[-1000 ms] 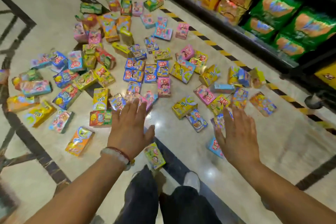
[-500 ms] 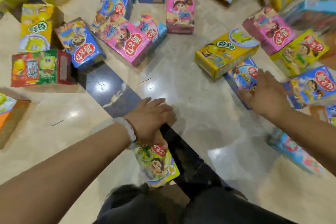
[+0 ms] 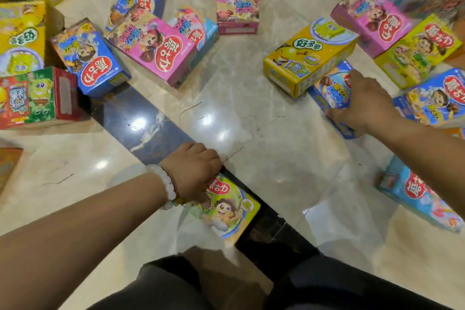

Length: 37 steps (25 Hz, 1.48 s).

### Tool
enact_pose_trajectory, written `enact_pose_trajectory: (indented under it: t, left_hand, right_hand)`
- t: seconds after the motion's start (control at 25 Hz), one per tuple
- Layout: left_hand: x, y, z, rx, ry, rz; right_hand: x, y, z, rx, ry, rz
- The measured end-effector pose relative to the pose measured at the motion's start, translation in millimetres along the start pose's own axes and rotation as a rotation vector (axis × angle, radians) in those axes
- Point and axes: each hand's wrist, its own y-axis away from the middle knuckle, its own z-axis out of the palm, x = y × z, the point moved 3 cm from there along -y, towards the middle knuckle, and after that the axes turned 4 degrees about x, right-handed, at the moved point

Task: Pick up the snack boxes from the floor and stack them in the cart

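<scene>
Several colourful snack boxes lie scattered on the marble floor. My left hand (image 3: pixel 195 170), with a bead bracelet at the wrist, curls over the top end of a yellow-green snack box (image 3: pixel 227 206) near my knees. My right hand (image 3: pixel 363 106) grips a blue snack box (image 3: pixel 332 94) that lies partly under a yellow box (image 3: pixel 308 56). No cart is in view.
Pink (image 3: pixel 156 48), blue (image 3: pixel 91 58) and red-green (image 3: pixel 35 98) boxes lie to the left and ahead. A light blue box (image 3: pixel 417 192) sits at the right. Bare floor (image 3: pixel 234 113) lies between my hands. My dark trouser knees (image 3: pixel 226 284) fill the bottom.
The view dropped close to the floor. My left hand came down onto the yellow-green box and closed on it; my right hand reached to the blue box and closed on it.
</scene>
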Motion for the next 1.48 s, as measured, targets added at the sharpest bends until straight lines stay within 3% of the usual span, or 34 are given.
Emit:
enact_pose_trajectory:
  t: [0.24,0.44,0.52,0.68,0.84,1.0,1.28,1.48]
  left_hand:
    - [-31.5,6.1,-17.7,0.21,0.479,-0.389]
    - [-38.1,2.3,-20.8,0.219,0.82,-0.481]
    - [-40.2,-2.0,-20.5,0.25,0.904,-0.479]
    - [-45.3,-9.3,-30.8,0.266,1.469,-0.552]
    - [-46.4,6.6,-75.8,0.323,1.804,-0.505]
    - [-31.1,78.3,-145.8,0.375,1.963,-0.536]
    - [37.0,276.5,-340.0,0.403,2.052,-0.393]
    - [81.2,397.8,-467.1,0.416,2.172,-0.323]
  right_hand:
    - [3.1,22.5,-9.0,-0.114,-0.178,0.2]
    - [13.0,28.9,1.8,-0.079,-0.237,0.256]
    - [17.2,32.5,6.3,-0.12,-0.437,0.309]
    - [18.1,47.9,7.4,-0.202,-1.008,0.451]
    - [3.1,84.8,-25.8,-0.243,-1.29,0.483]
    - [-24.8,136.8,-127.8,-0.263,-1.391,0.4]
    - [-60.1,253.4,-393.4,-0.307,-1.481,0.263]
    - [-78.7,345.7,-553.8,-0.201,-1.604,0.239]
